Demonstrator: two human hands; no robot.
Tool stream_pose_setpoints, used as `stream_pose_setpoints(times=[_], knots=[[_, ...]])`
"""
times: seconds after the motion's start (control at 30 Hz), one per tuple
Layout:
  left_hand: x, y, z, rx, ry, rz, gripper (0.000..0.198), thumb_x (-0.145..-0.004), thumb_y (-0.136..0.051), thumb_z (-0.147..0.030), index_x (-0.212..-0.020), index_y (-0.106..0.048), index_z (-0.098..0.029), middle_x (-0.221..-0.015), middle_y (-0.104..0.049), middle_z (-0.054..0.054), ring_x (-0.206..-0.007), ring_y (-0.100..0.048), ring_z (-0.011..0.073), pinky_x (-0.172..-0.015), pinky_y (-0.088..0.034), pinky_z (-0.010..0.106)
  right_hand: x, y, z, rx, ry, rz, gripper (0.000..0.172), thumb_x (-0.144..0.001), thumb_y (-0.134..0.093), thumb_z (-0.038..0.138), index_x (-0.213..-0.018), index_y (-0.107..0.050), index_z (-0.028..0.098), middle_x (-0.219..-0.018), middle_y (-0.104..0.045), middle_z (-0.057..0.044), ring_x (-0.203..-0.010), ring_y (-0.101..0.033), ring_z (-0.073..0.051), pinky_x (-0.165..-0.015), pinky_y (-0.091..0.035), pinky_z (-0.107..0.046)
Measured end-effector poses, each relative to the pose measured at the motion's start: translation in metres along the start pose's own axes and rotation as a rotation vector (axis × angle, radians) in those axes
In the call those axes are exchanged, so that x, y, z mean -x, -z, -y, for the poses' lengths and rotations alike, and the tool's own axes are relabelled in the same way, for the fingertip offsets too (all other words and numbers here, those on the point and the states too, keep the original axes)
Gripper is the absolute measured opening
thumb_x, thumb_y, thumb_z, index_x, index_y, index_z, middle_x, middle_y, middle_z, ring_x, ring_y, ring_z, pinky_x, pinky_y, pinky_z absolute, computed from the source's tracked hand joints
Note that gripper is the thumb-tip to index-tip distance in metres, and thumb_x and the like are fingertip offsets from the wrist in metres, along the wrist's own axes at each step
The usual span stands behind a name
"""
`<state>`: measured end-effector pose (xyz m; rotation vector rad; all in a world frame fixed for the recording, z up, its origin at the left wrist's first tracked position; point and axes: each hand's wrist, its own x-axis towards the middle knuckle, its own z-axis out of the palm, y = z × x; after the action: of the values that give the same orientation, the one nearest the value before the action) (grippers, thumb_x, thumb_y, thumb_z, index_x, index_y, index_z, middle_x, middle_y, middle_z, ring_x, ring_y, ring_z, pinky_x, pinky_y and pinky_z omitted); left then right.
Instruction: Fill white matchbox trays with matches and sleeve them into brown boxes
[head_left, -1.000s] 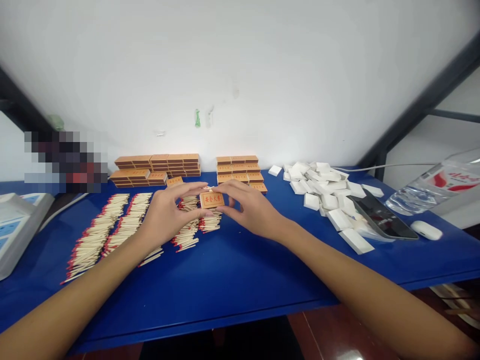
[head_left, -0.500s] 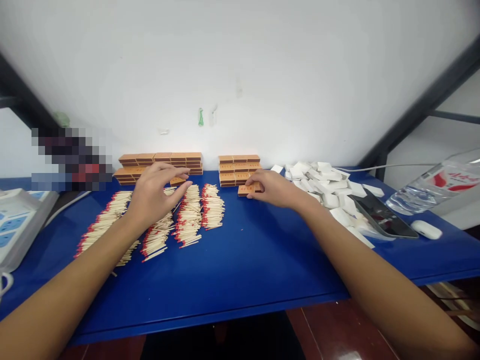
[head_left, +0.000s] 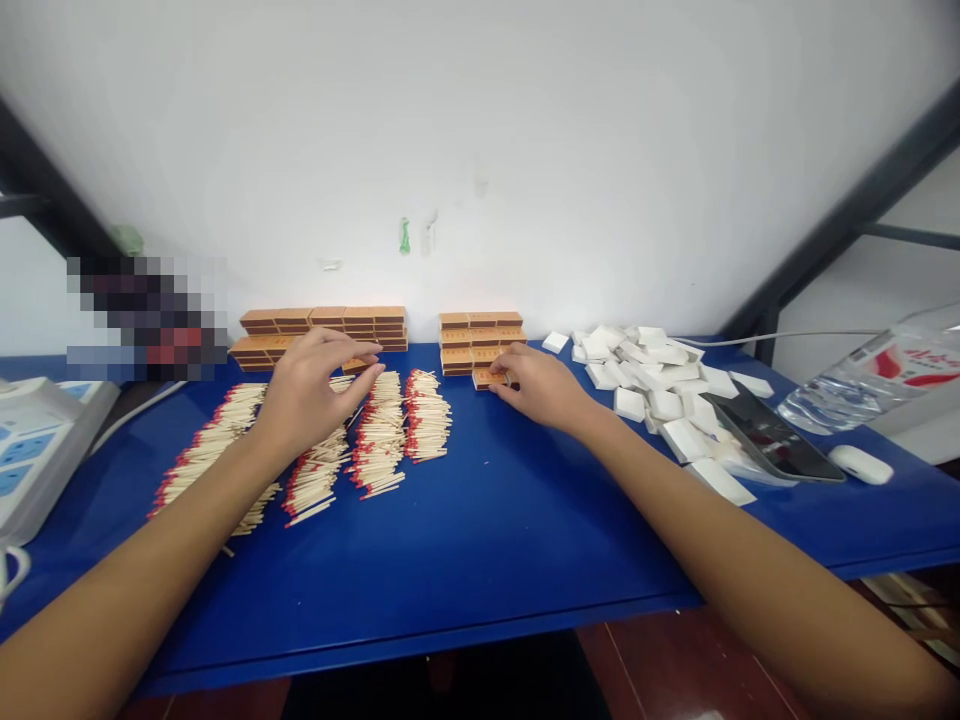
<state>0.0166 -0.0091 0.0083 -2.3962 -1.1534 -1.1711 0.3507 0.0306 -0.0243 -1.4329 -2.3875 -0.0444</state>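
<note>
Setting down, right hand (head_left: 541,385): pinching a matchbox (head_left: 489,377) between thumb and fingers, low at the front foot of the right stack (head_left: 480,337).
Change: holding that box at the right stack now, versus sharing it between both hands over the matches a second ago; barely shifting since half a second ago.
Meaning: reading as one box joining the front row, nearly placed, not yet released.
Left hand (head_left: 311,385): hanging over the match rows, thumb and fingers spread, gripping nothing; no longer sharing the box.
Stacked boxes: sitting sleeved and closed, hiding any contents; cannot tell if filled.
Left stack (head_left: 360,325): running wider than the right one, partly hiding behind the left hand.
Matches (head_left: 380,430): lying loose in slanted rows on the blue table (head_left: 450,560), red heads mostly pointing left, outside any box.
White trays (head_left: 649,372): heaping loosely to the right, looking like box inners; showing no matches, though not revealing every inside.
Bottle (head_left: 862,375): lying tilted at far right; cannot tell how full.
</note>
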Motion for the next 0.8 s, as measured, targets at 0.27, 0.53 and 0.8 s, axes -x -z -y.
stream_pose_setpoints(times=[0.27,0.53,0.8], knots=[[-0.001,0.002,-0.006,0.007,-0.027,-0.007,0.018,-0.103,-0.066,-0.031,-0.108,-0.081,-0.022,-0.101,-0.082,0.007,-0.098,-0.073,0.0265,-0.093,-0.058,0.043,-0.001,0.013,-0.001,-0.046,-0.051,-0.051,0.016,-0.099,-0.069,0.031,-0.104,-0.076,0.018,-0.114,-0.074,-0.011,-0.100,-0.071,-0.026,-0.084,-0.050,-0.036],[0.000,-0.002,-0.005,0.036,-0.045,-0.048,0.018,-0.101,-0.069,-0.032,-0.107,-0.082,-0.020,-0.100,-0.083,0.008,-0.096,-0.075,0.0271,-0.089,-0.059,0.043,-0.006,0.023,-0.061,0.222,-0.417,-0.055,0.031,-0.105,-0.056,0.031,-0.124,-0.074,0.015,-0.129,-0.073,-0.017,-0.114,-0.069,-0.032,-0.089,-0.051,-0.039],[-0.001,0.000,-0.007,0.013,-0.064,-0.041,0.021,-0.102,-0.068,-0.033,-0.107,-0.082,-0.019,-0.100,-0.083,0.009,-0.096,-0.074,0.0278,-0.089,-0.060,0.045,-0.010,0.005,-0.072,0.278,-0.481,0.030,0.031,-0.104,-0.057,0.026,-0.129,-0.071,0.014,-0.136,-0.066,-0.021,-0.117,-0.070,-0.036,-0.093,-0.054,-0.042]])
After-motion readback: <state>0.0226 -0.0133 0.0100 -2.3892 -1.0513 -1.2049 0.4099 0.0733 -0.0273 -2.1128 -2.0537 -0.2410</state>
